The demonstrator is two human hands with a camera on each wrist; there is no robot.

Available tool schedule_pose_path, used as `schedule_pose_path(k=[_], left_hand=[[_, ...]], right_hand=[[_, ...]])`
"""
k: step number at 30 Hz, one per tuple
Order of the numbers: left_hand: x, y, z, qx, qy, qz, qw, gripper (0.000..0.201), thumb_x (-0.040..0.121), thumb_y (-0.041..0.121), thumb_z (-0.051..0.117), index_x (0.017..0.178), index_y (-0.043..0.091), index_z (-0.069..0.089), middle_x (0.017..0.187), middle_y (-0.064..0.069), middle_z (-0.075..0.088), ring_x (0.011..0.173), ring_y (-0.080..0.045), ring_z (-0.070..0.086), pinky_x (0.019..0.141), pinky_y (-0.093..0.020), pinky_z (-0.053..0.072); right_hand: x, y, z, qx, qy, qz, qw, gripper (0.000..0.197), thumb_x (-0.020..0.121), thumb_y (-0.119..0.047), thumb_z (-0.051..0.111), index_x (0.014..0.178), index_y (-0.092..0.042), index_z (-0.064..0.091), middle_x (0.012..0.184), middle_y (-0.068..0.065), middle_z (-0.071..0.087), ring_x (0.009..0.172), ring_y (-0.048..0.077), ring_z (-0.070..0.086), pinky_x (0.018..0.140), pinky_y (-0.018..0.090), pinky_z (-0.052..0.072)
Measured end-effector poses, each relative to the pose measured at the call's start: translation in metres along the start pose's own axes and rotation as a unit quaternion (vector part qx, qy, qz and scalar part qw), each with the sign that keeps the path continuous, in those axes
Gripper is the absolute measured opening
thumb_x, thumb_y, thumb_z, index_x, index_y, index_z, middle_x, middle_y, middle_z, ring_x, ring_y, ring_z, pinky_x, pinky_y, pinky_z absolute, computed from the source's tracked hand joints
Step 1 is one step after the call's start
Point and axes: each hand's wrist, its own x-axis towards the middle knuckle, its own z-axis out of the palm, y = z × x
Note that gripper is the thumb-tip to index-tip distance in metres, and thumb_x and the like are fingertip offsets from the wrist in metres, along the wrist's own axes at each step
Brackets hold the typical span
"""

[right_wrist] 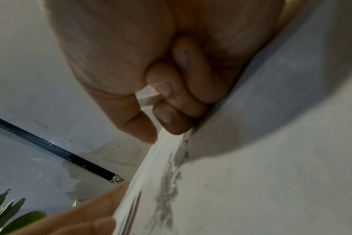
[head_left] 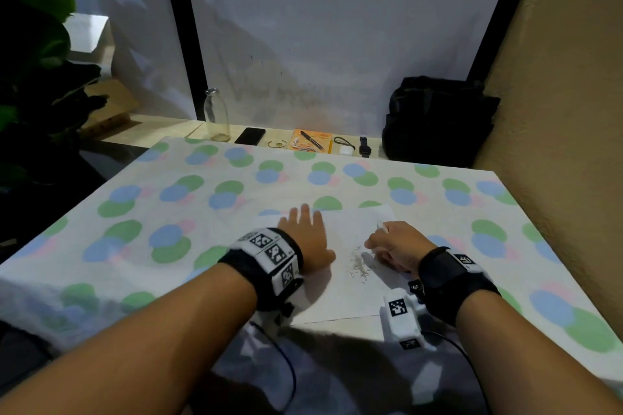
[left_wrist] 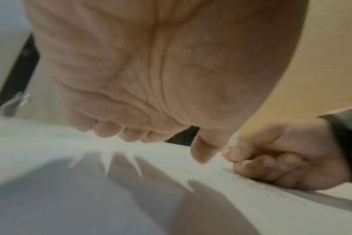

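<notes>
A white sheet of paper (head_left: 347, 296) lies on the dotted tablecloth (head_left: 202, 199) in front of me. My left hand (head_left: 305, 236) lies flat on the sheet's left part with straight fingers, pressing it down (left_wrist: 151, 79). My right hand (head_left: 394, 246) is curled round a small white eraser (head_left: 382, 225), whose end sticks up above the fist (left_wrist: 234, 140). In the right wrist view the eraser (right_wrist: 149, 97) shows between thumb and fingers. A small heap of eraser crumbs (head_left: 359, 266) sits on the paper between the two hands, and grey smudging (right_wrist: 167, 182) marks the sheet.
Along the ledge behind the table stand a glass bottle (head_left: 216, 116), a black phone (head_left: 250, 136), an orange pad with a pen (head_left: 312, 140), a watch (head_left: 364, 146) and a black bag (head_left: 438, 118). A rough wall (head_left: 556, 111) borders the right; a plant (head_left: 30, 44) is at left.
</notes>
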Motion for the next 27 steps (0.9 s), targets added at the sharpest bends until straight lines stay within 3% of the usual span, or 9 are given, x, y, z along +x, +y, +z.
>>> schedule_pose_path(k=[3,6,9,13,16,19,21,24,27], left_hand=[[0.01,-0.003,-0.001,0.005,-0.019,-0.016,1.0,0.084,0.103,0.055,0.039,0.161,0.007,0.003,0.169,-0.017,-0.006,0.155,-0.039,0.003,0.123,-0.053,0.014],[-0.003,0.018,0.003,0.02,-0.077,0.088,0.993,0.084,0.105,0.055,0.039,0.161,0.004,0.002,0.168,-0.017,-0.013,0.156,-0.035,-0.001,0.124,-0.054,0.013],[-0.02,0.03,-0.007,-0.009,-0.1,0.181,0.978,0.078,0.107,0.044,0.042,0.162,0.005,0.001,0.169,-0.015,-0.012,0.157,-0.028,-0.001,0.126,-0.048,0.009],[-0.006,-0.003,-0.03,-0.002,-0.037,0.1,0.994,0.076,0.107,0.037,0.044,0.161,0.004,0.003,0.17,-0.015,-0.006,0.156,-0.029,0.007,0.125,-0.048,0.016],[0.005,-0.017,-0.02,0.055,-0.04,0.02,0.997,0.08,0.105,0.053,0.039,0.16,0.002,0.008,0.168,-0.02,0.004,0.154,-0.033,0.014,0.122,-0.051,0.021],[-0.005,0.002,-0.004,0.028,-0.12,0.09,0.988,0.091,0.104,0.061,0.034,0.16,0.003,-0.006,0.167,-0.017,-0.018,0.156,-0.033,-0.007,0.126,-0.05,0.007],[-0.018,0.015,-0.006,-0.026,-0.16,0.164,0.973,0.086,0.105,0.057,0.034,0.161,0.008,-0.009,0.167,-0.011,-0.022,0.156,-0.024,-0.013,0.126,-0.043,-0.001],[-0.032,0.0,-0.031,-0.103,-0.148,0.183,0.967,0.075,0.107,0.047,0.039,0.163,0.018,-0.002,0.169,0.003,-0.012,0.156,-0.012,-0.003,0.12,-0.025,-0.002],[-0.041,-0.049,-0.053,-0.064,-0.098,0.14,0.983,0.072,0.104,0.051,0.044,0.163,0.034,0.006,0.169,0.013,0.004,0.154,-0.011,0.017,0.12,-0.027,0.01]], right_hand=[[0.0,0.001,0.0,-0.006,-0.003,-0.005,1.0,0.035,0.087,-0.005,0.064,0.061,-0.011,0.041,0.042,0.0,0.04,0.032,0.012,0.032,0.045,0.023,0.029],[-0.002,0.001,0.001,0.045,-0.002,0.024,0.999,0.034,0.088,-0.002,0.06,0.063,-0.012,0.038,0.044,0.003,0.036,0.032,0.014,0.026,0.037,0.018,0.022],[-0.002,0.001,0.002,0.067,0.005,0.037,0.997,0.032,0.088,-0.003,0.058,0.063,-0.013,0.041,0.044,0.003,0.037,0.032,0.014,0.026,0.036,0.017,0.022],[-0.002,0.0,0.0,0.06,-0.001,0.032,0.998,0.033,0.087,0.0,0.056,0.062,-0.011,0.037,0.05,0.006,0.036,0.032,0.014,0.025,0.036,0.017,0.022],[-0.004,-0.003,0.001,0.077,-0.004,0.035,0.996,0.032,0.088,0.002,0.054,0.064,-0.011,0.036,0.051,0.006,0.034,0.031,0.014,0.024,0.036,0.017,0.02],[-0.006,-0.005,0.002,0.059,-0.001,0.036,0.998,0.03,0.087,0.003,0.053,0.063,-0.01,0.039,0.046,0.006,0.035,0.03,0.013,0.024,0.036,0.015,0.02],[-0.005,-0.005,0.001,0.037,0.006,0.033,0.999,0.025,0.085,0.001,0.053,0.064,-0.008,0.043,0.045,0.004,0.039,0.031,0.014,0.027,0.036,0.015,0.021],[-0.003,-0.003,0.001,-0.007,0.007,0.016,1.0,0.023,0.084,0.0,0.054,0.063,-0.008,0.048,0.053,0.008,0.045,0.038,0.017,0.031,0.04,0.021,0.024],[-0.004,-0.001,0.0,-0.013,-0.006,0.009,1.0,0.02,0.084,0.0,0.052,0.065,-0.005,0.05,0.056,0.012,0.046,0.038,0.018,0.03,0.04,0.02,0.023]])
